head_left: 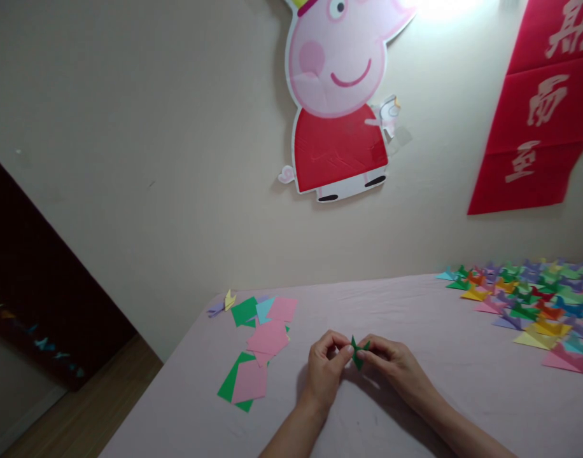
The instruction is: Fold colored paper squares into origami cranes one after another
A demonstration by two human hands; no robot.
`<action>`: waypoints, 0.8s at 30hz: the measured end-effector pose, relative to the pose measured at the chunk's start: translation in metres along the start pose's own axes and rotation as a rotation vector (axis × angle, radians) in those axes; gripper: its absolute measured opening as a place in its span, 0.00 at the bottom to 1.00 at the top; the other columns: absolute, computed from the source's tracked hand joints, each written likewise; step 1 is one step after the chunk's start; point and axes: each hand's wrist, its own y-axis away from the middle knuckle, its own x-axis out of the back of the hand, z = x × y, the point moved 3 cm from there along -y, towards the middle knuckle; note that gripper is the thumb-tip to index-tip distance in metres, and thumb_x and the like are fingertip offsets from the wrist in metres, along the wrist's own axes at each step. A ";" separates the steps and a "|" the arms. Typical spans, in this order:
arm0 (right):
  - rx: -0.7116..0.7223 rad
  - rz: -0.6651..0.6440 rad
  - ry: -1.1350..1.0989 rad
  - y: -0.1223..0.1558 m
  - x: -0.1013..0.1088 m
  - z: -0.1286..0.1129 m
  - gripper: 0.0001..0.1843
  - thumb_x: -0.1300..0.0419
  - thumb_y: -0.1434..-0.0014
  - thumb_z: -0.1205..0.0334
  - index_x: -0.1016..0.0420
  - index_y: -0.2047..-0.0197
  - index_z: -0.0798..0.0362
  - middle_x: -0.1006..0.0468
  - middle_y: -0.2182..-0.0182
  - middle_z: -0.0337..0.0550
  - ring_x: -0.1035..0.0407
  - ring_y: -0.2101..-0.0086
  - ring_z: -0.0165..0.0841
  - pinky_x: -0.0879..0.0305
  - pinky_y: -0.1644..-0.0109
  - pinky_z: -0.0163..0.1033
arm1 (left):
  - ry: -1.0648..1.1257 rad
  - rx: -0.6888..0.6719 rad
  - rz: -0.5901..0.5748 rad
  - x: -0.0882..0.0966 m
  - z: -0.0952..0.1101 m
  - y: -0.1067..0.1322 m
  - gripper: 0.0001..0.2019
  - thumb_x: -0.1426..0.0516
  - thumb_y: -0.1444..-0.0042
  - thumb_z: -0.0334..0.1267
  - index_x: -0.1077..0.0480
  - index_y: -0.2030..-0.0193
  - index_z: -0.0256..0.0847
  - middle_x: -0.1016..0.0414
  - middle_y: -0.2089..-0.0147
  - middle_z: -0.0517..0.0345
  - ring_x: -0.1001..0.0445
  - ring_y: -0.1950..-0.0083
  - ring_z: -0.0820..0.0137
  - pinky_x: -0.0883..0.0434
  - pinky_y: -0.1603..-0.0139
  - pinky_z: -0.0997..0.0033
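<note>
A small folded green paper piece (357, 353) is pinched between both my hands, just above the pink table cover (406, 305). My left hand (326, 369) grips its left side with thumb and fingers closed. My right hand (391, 362) pinches its right side. To the left of my hands lies a loose pile of flat paper squares (263, 346) in pink, green and light blue.
Many finished folded paper figures in several colours (534, 305) cover the table's far right. Two small folded pieces (223, 304) sit at the far left corner. A cartoon pig cutout (339, 102) and a red banner (540, 108) hang on the wall. The table edge drops to wooden floor on the left.
</note>
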 end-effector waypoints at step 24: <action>0.018 0.005 -0.009 -0.002 0.000 0.000 0.19 0.42 0.48 0.45 0.36 0.77 0.50 0.37 0.80 0.32 0.42 0.75 0.30 0.43 0.71 0.34 | -0.241 0.008 -0.050 -0.006 0.007 0.008 0.08 0.42 0.45 0.43 0.33 0.70 0.41 0.34 0.71 0.63 0.39 0.68 0.71 0.40 0.66 0.71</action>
